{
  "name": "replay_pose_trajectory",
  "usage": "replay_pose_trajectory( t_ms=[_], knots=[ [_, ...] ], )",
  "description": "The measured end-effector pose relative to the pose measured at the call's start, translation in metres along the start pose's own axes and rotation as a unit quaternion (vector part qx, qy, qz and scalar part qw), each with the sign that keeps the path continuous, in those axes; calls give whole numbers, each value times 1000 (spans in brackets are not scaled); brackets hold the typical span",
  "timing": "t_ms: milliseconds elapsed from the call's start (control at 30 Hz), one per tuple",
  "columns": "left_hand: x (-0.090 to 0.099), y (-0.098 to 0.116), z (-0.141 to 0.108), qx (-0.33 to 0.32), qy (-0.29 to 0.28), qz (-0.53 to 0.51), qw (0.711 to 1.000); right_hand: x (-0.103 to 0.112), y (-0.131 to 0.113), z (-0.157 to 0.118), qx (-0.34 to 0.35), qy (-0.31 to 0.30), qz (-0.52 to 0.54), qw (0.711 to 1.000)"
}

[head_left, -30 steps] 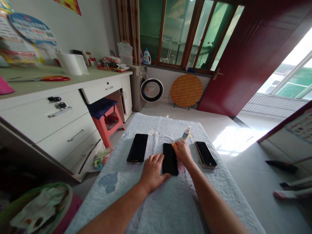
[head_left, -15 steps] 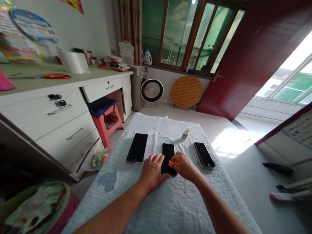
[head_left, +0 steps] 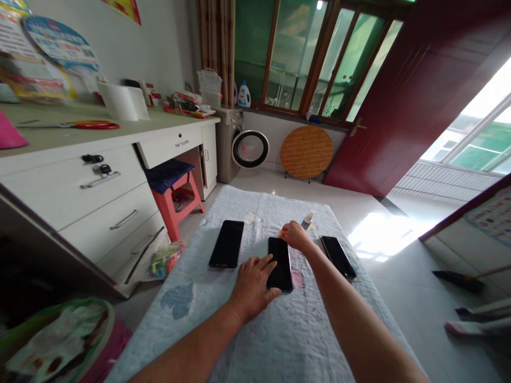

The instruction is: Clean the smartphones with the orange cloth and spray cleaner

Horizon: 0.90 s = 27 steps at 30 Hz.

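With the right hand (head_left: 296, 235) now up at the far end of the middle phone (head_left: 280, 266), most of that phone's dark glass shows, where half a second ago the same hand lay over its lower half. That leaves the orange scrap (head_left: 283, 234), probably soft cloth, at the phone's far edge; its contact there, I judge, is light at most. The right grip is closed, fingertips pinching the scrap, though much of it is hidden by the fingers.

The left hand (head_left: 251, 284) is spread, not clenched: its fingertips lap over the middle phone's left edge and its thumb lies by the near end, seemingly steadying it. Compared with the earlier frame, those fingers reach a little farther onto the glass.

The middle phone lies flat on the cloth-covered bench (head_left: 287, 340). Left of it is a larger dark phone (head_left: 227, 244); right of it, past the right forearm, another black phone (head_left: 338, 257). Beyond its far right corner stands a small bottle (head_left: 307, 220), now partly screened by the right hand.
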<state>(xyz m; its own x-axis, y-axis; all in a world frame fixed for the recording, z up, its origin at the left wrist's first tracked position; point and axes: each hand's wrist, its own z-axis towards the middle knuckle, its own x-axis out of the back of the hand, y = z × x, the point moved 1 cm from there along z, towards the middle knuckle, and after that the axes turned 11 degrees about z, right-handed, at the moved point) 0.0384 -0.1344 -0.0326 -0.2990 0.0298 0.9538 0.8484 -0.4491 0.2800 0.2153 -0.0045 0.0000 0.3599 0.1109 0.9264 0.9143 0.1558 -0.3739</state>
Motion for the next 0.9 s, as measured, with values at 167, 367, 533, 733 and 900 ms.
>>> replay_pose_trajectory(
  t_ms=[167,367,533,733,900],
  knots=[
    [-1,-1,1,0,5,-13,1000,-3,-7,12,9,-69,-9,998],
    [-2,-1,0,2,19,-21,1000,-9,-26,22,56,-103,-18,993],
    [2,1,1,5,21,-27,999,-19,-36,19,97,-87,-34,991],
    [-2,2,2,49,71,-58,995,-20,-46,-6,144,-91,-44,984],
    [-12,2,1,65,160,-88,981,-19,-55,-29,181,-94,-65,977]
  ],
)
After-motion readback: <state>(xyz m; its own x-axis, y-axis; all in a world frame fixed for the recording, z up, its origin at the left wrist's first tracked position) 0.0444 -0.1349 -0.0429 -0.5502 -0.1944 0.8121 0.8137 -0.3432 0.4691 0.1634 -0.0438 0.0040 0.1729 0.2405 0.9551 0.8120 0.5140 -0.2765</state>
